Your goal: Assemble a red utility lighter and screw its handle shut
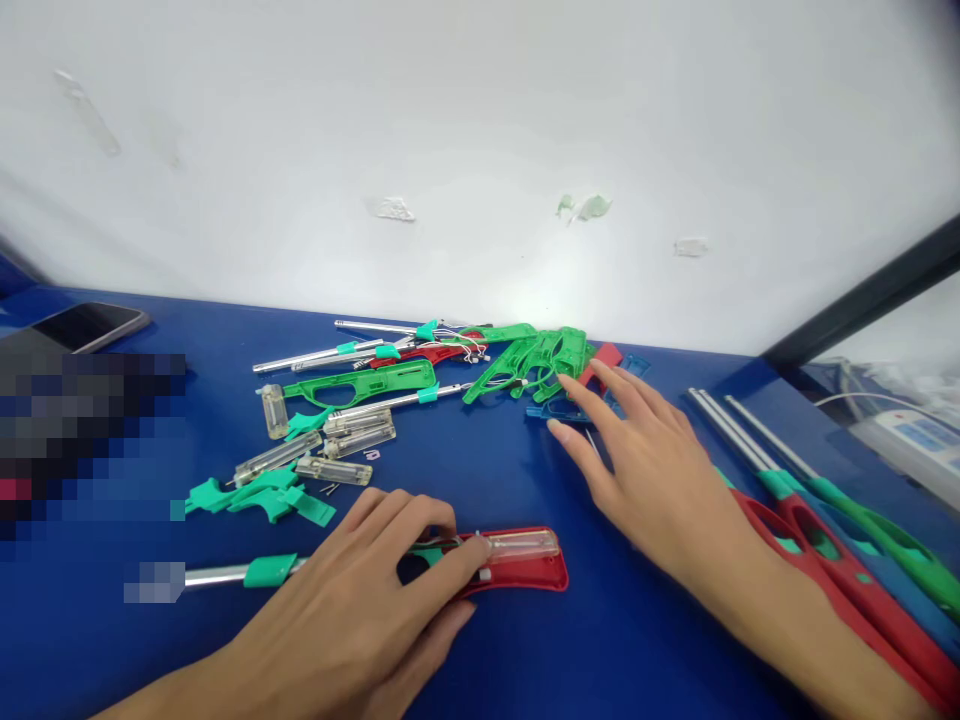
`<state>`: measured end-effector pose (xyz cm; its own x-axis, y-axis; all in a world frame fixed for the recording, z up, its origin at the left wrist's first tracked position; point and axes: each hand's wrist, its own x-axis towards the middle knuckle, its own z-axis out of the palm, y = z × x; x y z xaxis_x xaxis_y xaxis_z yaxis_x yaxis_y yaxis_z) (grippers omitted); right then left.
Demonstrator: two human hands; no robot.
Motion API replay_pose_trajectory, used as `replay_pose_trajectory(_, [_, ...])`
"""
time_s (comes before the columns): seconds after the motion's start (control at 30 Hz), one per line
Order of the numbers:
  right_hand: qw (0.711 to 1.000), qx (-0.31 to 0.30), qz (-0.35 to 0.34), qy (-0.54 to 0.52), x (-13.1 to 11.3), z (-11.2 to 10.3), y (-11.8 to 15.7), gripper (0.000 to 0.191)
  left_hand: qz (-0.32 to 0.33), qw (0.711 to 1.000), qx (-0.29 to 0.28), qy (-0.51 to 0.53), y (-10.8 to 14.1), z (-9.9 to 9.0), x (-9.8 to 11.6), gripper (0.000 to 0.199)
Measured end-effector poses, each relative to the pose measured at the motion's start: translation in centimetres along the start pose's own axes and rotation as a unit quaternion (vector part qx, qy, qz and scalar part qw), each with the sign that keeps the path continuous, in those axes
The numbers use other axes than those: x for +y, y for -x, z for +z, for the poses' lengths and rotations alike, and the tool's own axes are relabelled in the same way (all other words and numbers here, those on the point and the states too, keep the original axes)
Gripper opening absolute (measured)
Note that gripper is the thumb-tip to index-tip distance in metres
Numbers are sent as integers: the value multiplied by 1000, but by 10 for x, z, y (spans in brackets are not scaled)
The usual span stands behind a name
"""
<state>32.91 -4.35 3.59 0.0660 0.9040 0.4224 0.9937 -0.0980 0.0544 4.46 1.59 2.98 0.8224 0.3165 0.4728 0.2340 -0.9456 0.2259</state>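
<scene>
My left hand (375, 590) is closed on a red lighter shell half (536, 575) at the front of the blue table. The shell holds a clear fuel tank (525, 544), and a metal tube (214, 576) with a teal collar (270, 571) extends left from under the hand. Fingers apart, my right hand (637, 450) hovers by the pile of shell halves at the back, near a blue shell half (559, 412) and a red one (606, 358). It holds nothing that shows.
Green shell halves (401, 380), metal tubes (319, 355), clear tanks (334, 470) and teal parts (274, 497) lie left and behind. Several closed lighters (862, 560) lie right. A phone (94, 322) is at far left; a white power strip (919, 445) is far right. A white wall (480, 120) rises behind.
</scene>
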Motion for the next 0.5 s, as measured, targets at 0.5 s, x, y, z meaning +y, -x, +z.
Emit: replay_pose_trajectory(0.5, [999,-28,-27,-14,24,4,-12,37,3,1000,12,13,0,1,1,28])
